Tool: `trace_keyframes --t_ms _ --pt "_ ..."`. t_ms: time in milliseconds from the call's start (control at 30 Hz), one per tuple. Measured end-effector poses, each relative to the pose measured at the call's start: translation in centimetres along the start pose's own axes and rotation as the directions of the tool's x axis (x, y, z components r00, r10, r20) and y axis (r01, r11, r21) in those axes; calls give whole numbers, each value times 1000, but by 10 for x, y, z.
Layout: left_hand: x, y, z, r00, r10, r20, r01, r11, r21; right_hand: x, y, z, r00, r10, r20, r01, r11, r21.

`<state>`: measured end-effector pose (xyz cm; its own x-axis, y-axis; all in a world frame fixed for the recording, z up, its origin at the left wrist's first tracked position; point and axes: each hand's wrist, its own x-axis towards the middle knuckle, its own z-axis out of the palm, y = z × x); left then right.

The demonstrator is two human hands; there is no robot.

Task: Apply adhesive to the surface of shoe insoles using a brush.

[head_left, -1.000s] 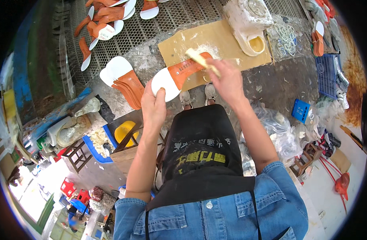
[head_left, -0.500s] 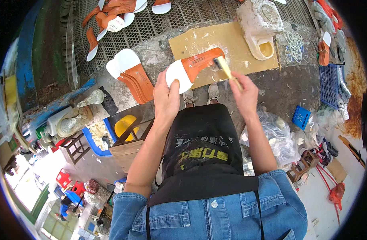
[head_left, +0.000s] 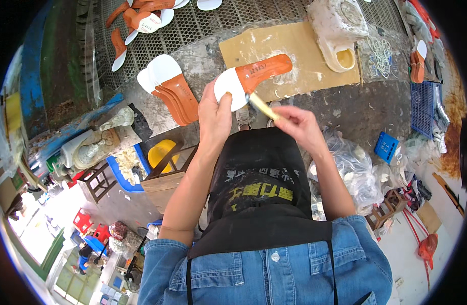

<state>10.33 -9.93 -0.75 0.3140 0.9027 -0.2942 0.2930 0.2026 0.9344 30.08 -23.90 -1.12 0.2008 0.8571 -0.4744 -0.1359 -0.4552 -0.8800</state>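
My left hand [head_left: 216,109] grips the white heel end of an orange-and-white shoe insole [head_left: 264,71], thumb on top. The insole is held above the bench, its orange end pointing right. In my right hand [head_left: 298,126] is a small brush with a pale yellow handle [head_left: 264,107]. Its dark bristles meet the insole's lower edge, near where white turns to orange. Left of my left hand lies a fanned stack of similar insoles [head_left: 178,96]. Behind the held insole a tan board [head_left: 299,46] lies on the bench, smeared with whitish residue.
A white-crusted container with a yellowish opening [head_left: 345,60] stands on the board's right end, beside a tangle of white string [head_left: 380,58]. More insoles [head_left: 142,20] lie on the metal mesh [head_left: 192,35] at the back. Below the bench are a blue bin [head_left: 122,175] and plastic bags [head_left: 350,173].
The brush has moved from the insole's orange end down and left to its near edge by the white part. My left hand keeps its hold, the insole slightly shifted.
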Motion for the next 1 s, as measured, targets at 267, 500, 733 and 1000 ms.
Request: trace_keyframes --t_ms 267,500,733,1000 --pt "1 2 1 1000 -12 12 12 1000 16 -3 10 -5 997 32 71 -43 987 153" --pt "3 7 5 996 -77 36 78 997 -25 7 4 -39 962 -22 -271 15 1000 -27" --pt "-2 38 -16 966 -28 257 6 996 87 -7 -25 -111 661 -384 -645 -76 820 -567" --pt "2 53 -17 944 172 281 -270 893 360 2 -48 -164 753 -470 -460 -213 488 -847"
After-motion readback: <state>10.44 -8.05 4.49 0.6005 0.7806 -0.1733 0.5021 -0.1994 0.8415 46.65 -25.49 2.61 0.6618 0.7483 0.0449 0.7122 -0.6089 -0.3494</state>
